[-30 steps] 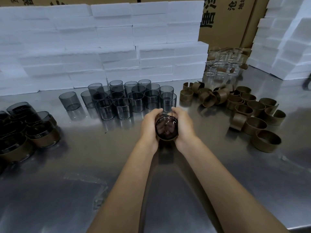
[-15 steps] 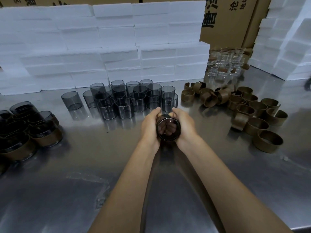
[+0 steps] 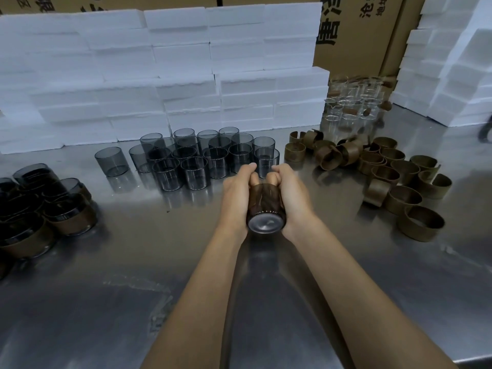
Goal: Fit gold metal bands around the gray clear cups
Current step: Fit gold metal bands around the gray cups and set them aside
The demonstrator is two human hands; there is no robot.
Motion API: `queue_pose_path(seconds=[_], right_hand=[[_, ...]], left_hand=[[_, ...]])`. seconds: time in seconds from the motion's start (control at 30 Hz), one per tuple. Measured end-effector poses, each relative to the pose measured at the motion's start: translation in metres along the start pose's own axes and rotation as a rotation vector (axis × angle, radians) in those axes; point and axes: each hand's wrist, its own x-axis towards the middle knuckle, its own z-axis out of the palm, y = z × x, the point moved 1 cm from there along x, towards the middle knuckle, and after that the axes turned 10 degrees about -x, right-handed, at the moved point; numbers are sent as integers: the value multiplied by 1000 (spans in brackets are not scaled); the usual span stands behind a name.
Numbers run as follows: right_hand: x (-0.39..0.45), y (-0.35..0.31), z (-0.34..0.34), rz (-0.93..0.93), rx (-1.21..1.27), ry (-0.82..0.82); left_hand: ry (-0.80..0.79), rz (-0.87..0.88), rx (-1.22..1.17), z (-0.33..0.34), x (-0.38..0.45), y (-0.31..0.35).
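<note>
- Cup in hand (image 3: 266,206): one gray clear cup, wrapped in a gold band, is held above the middle of the counter (image 3: 111,302), lying on its side with the round base facing the camera.
- Left hand (image 3: 235,201): fingers curl round the left side of the banded cup; the thumb lies over the top at the far end.
- Right hand (image 3: 288,195): fingers curl round the right side of the same cup, knuckles meeting those of the left hand at its far end.
- Bare gray cups (image 3: 202,158): a cluster stands upright just beyond the hands, toward the counter's far edge; one cup (image 3: 111,161) stands apart to the left of the cluster.
- Loose gold bands (image 3: 386,171): a spread of open rings lies toward the right edge, some upright, some tipped; the nearest and largest-looking band (image 3: 420,222) sits at the near end of the spread.
- Banded cups (image 3: 40,209): a group of dark cups already wearing gold bands stands at the left edge.
- Clear glass cups (image 3: 351,105): a group stands at the far right of the counter, behind the bands.
- White foam blocks (image 3: 159,75): stacked along the far edge; further stacks (image 3: 452,62) rise at the right.
- Cardboard boxes (image 3: 354,33): printed cartons stand behind the foam.
</note>
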Motion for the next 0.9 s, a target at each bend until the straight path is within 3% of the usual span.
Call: queue_pose_path(seconds=[0.37,0.57,0.73,0.9], right_hand=[[4,-3,-3,-59,-35,-20],[-1,3,-6,197,21,-378],[4,-7,-17,95,206,-254],[13,-15,-38,21,209,-49]], left_hand=[[-24,88,38,1,1,2],[-63,415,235,-4,-1,18],[-111,379,330,-12,-3,23],[-315,513,774,-2,-13,12]])
